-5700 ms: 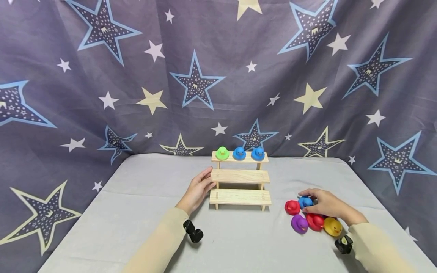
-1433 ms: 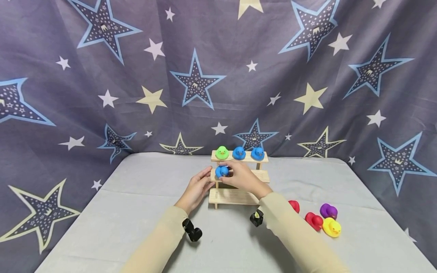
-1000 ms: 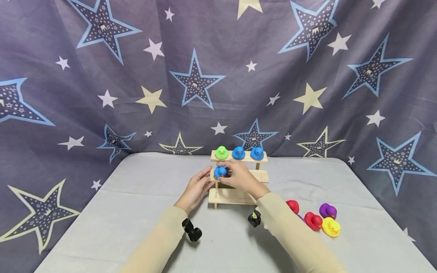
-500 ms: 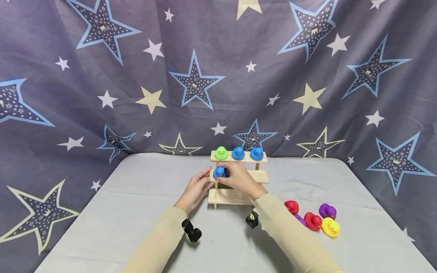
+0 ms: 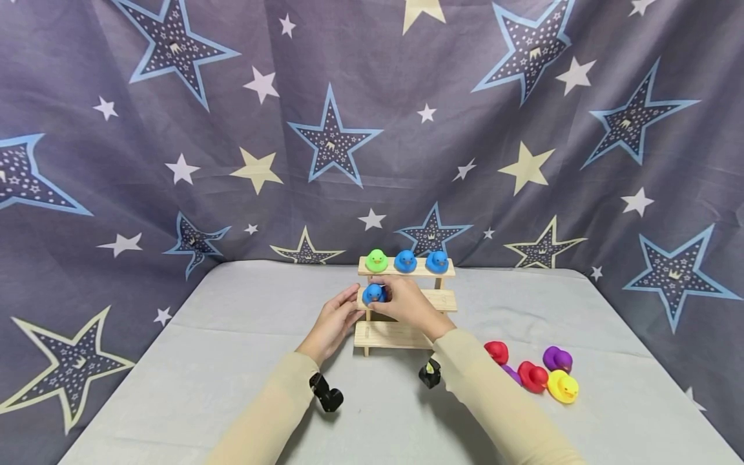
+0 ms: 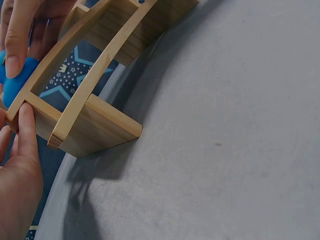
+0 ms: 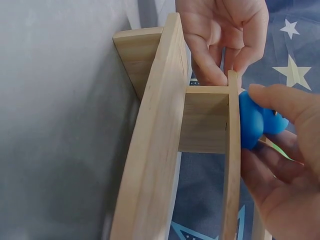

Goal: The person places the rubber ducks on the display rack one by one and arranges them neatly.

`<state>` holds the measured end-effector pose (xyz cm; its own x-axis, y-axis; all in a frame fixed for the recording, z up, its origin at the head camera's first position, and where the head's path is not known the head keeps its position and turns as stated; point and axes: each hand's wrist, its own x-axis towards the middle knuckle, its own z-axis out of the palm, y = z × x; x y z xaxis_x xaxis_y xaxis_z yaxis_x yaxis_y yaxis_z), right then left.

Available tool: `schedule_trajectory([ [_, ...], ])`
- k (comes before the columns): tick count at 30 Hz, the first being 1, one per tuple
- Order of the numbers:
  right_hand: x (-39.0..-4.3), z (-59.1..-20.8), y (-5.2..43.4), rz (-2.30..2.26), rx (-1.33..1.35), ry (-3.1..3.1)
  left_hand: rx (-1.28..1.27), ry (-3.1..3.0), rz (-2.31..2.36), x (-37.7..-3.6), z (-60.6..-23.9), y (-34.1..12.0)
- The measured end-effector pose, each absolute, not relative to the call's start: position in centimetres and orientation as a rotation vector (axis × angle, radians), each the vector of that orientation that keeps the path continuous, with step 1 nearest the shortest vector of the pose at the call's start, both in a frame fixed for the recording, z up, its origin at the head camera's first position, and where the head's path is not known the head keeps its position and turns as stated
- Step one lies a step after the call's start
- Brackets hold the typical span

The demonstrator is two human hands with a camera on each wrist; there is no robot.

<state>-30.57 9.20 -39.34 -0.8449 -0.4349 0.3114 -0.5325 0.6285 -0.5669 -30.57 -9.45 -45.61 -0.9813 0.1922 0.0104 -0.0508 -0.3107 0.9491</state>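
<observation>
A three-tier wooden display stand (image 5: pixel 438 301) stands mid-table. My right hand (image 5: pixel 409 305) pinches a blue rubber duck (image 5: pixel 372 294) at the left end of the middle tier. The right wrist view shows the thumb on one side of this duck (image 7: pixel 251 122) and fingers on the other, its base right against the board. My left hand (image 5: pixel 332 323) holds the left end of that same tier, fingertips at the board's edge and post. On the top tier sit a green duck (image 5: pixel 376 261) and two blue ducks, one in the middle (image 5: pixel 405 261) and one at the right (image 5: pixel 437 262).
To the right on the grey cloth lie two red ducks, one nearer the stand (image 5: pixel 496 352) and one farther right (image 5: pixel 533 376), a yellow duck (image 5: pixel 563 387) and a purple duck (image 5: pixel 558 359). Another purple duck (image 5: pixel 511 373) is partly behind the right sleeve. A starry curtain (image 5: pixel 331 206) hangs behind.
My right hand has brought the blue duck from the group at right to the middle tier, then shifted it slightly left and turned it to face forward. My left hand has stayed at the stand.
</observation>
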Motion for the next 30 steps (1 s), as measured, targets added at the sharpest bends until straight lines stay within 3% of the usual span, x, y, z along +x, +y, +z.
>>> schedule_trajectory([
  [30,-27.9,-38.9,17.5,0.988,0.855,-2.688,0.178,1.764,2.406,-30.4,-45.5,-9.5],
])
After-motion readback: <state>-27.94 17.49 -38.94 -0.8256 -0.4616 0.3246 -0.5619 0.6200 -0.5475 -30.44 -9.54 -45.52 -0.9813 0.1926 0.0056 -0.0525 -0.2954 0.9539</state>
